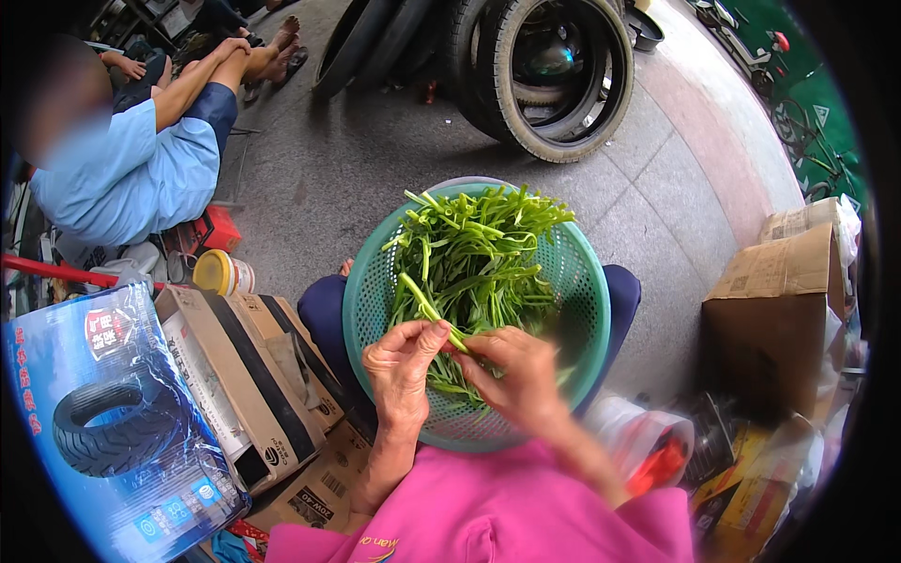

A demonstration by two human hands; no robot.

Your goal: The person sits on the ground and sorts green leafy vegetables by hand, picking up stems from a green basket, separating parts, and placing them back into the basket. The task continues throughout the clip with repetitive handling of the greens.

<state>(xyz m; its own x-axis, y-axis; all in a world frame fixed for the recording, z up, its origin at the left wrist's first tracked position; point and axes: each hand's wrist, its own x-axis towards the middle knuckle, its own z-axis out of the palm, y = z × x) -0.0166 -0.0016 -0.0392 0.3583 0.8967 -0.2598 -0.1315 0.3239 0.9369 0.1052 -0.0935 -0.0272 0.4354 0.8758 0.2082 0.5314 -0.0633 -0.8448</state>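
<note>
A green plastic colander (591, 328) rests on my lap, heaped with leafy green vegetables (483, 249). Above its near half, my left hand (402, 371) pinches a pale green vegetable stem (419, 296) between thumb and fingers. The stem's upper end points away to the left, over the heap. Close beside it, my right hand (521, 375) is closed on the lower end of the same stem. Motion slightly blurs the right hand and forearm, and its lower fingers are partly hidden.
To the left stand a blue box with a tyre picture (122, 413) and cardboard boxes (253, 375). A person in light blue (141, 178) sits beyond them. Tyres (563, 80) stand ahead on the grey floor. At right are a brown carton (774, 319) and plastic bags (648, 446).
</note>
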